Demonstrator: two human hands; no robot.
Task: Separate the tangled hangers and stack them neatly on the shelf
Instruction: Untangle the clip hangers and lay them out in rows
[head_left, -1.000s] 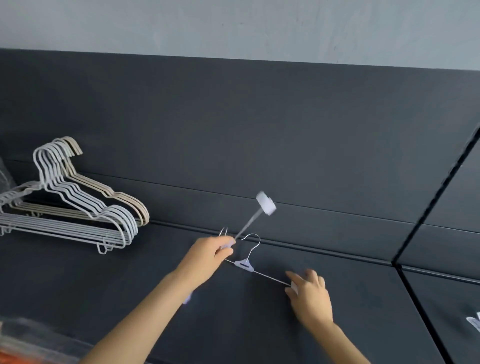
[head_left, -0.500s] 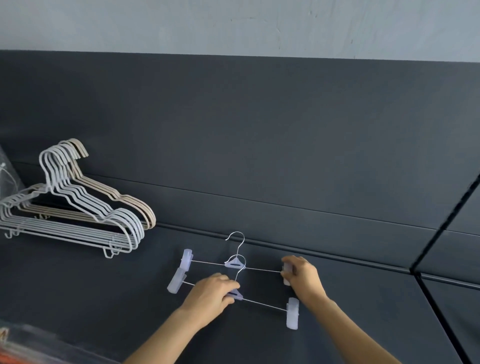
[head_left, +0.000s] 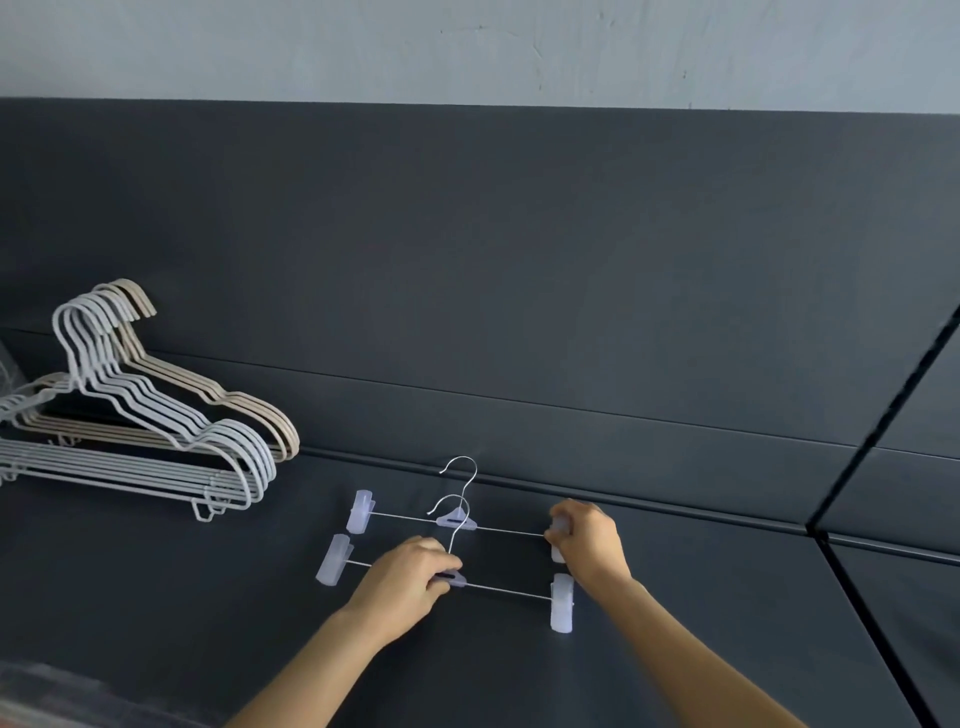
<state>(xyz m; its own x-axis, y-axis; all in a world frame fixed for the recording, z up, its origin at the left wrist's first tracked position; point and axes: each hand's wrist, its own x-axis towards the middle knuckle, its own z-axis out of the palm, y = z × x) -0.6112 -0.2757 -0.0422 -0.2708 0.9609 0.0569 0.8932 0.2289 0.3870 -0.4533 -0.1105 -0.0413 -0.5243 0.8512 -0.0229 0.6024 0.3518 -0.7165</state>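
Fingers of the left hand (head_left: 410, 574) pinch the centre hub of the near clip hanger (head_left: 509, 592), flat on the dark shelf (head_left: 675, 649). Toward 1 o'clock, the right hand (head_left: 589, 540) closes around the right clip of the far clip hanger (head_left: 415, 517). Toward 10 o'clock, well apart, lies a stack of white and beige hangers (head_left: 156, 426).

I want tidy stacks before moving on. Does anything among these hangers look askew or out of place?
Slightly. The two clip hangers lie side by side, not stacked: the near clip hanger sits offset from the far clip hanger, its hook crossing the far bar. The wire hanger stack looks neatly nested.
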